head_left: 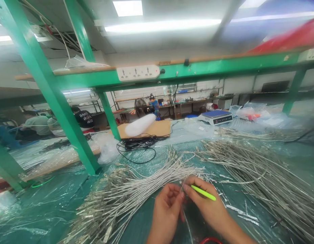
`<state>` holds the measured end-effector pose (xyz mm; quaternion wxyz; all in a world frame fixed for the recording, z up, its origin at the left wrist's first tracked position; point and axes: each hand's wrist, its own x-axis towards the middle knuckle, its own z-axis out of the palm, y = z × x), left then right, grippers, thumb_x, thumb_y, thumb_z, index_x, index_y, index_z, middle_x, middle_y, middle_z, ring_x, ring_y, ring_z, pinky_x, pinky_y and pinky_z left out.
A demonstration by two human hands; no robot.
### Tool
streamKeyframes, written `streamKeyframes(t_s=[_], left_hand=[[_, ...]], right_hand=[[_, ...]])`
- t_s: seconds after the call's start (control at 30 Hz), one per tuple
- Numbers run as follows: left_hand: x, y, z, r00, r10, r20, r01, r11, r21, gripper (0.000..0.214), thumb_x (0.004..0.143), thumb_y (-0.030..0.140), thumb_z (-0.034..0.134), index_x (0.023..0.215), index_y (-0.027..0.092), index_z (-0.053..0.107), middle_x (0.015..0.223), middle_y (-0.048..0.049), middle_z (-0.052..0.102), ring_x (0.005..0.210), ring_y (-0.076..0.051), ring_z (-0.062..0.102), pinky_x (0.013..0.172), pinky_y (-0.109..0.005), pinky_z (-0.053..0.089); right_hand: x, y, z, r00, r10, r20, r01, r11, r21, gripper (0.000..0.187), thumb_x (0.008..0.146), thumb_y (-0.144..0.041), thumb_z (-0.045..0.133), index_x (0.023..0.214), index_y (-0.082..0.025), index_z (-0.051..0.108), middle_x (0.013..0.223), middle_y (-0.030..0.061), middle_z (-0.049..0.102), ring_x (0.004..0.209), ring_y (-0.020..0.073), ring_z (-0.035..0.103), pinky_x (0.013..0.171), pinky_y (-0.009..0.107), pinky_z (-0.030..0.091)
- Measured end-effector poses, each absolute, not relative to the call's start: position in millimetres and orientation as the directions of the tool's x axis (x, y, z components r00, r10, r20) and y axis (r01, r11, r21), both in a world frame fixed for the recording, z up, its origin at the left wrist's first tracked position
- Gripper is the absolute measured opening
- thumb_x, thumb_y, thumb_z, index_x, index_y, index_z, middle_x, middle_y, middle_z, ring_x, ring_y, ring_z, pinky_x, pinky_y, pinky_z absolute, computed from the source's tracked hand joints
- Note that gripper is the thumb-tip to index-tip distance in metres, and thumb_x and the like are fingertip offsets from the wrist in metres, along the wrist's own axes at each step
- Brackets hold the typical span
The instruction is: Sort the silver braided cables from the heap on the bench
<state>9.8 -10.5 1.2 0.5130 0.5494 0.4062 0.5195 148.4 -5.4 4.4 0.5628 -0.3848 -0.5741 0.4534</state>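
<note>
My left hand is closed in a pinch on a thin silvery-white cable, whose length hangs down below the fingers. Close beside it, my right hand grips a slim neon yellow-green tool; the tool's tip is hidden by the fingers, so its kind does not show. Both sets of fingertips meet near the cable's upper end. To the left and behind lies a bundle of similar cables with metal connectors. A larger pile of cables spreads on the right.
Foil-like strips litter the mat right of my hands. A red-rimmed object shows at the bottom edge. Further back are black cables, a scale and plastic bags. A green post and shelf beam frame the bench.
</note>
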Motion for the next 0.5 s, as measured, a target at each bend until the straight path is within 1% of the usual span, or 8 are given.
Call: streamKeyframes(t_s=[0.13,0.3,0.4,0.5], left_hand=[[7.6,-10.2,4.2,0.162,0.976,0.144,-0.118,-0.125,0.985,0.026,0.082,0.038,0.064,0.082,0.013,0.057,0.066,-0.0012,0.064,0.036,-0.007,0.050,0.040,-0.019,0.037],[6.5,-7.9,2.0,0.221,0.968,0.116,-0.197,-0.073,0.978,0.022,0.087,0.034,0.061,0.083,0.013,0.060,0.071,-0.0024,0.067,0.036,-0.005,0.049,0.042,-0.019,0.035],[7.8,-7.7,0.4,0.239,0.967,0.083,-0.248,-0.022,0.968,0.020,0.088,0.033,0.059,0.085,0.013,0.060,0.070,-0.0017,0.065,0.036,-0.005,0.046,0.041,-0.019,0.032],[8.5,-9.6,1.4,0.226,0.972,0.069,-0.264,-0.007,0.964,0.018,0.089,0.032,0.059,0.086,0.014,0.060,0.070,-0.0007,0.064,0.036,-0.005,0.045,0.041,-0.020,0.031]], right_hand=[[147.2,-6.7,6.8,-0.101,0.966,0.240,-0.129,0.226,-0.965,0.024,0.086,-0.035,0.062,0.070,-0.017,0.059,0.060,-0.0029,0.055,0.060,0.0131,0.049,0.059,0.023,0.040],[145.3,-5.4,6.3,-0.068,0.985,0.161,-0.192,0.145,-0.970,0.026,0.086,-0.033,0.060,0.065,-0.018,0.056,0.053,-0.0038,0.056,0.055,0.0127,0.050,0.058,0.023,0.041],[146.5,-1.9,4.1,-0.021,0.992,0.121,-0.212,0.114,-0.971,0.025,0.084,-0.033,0.061,0.065,-0.018,0.057,0.054,-0.0036,0.055,0.054,0.0133,0.051,0.055,0.023,0.041],[148.7,0.1,3.4,0.030,0.993,0.116,-0.218,0.120,-0.969,0.024,0.082,-0.035,0.063,0.067,-0.018,0.059,0.059,-0.0030,0.056,0.054,0.0134,0.051,0.053,0.023,0.041]])
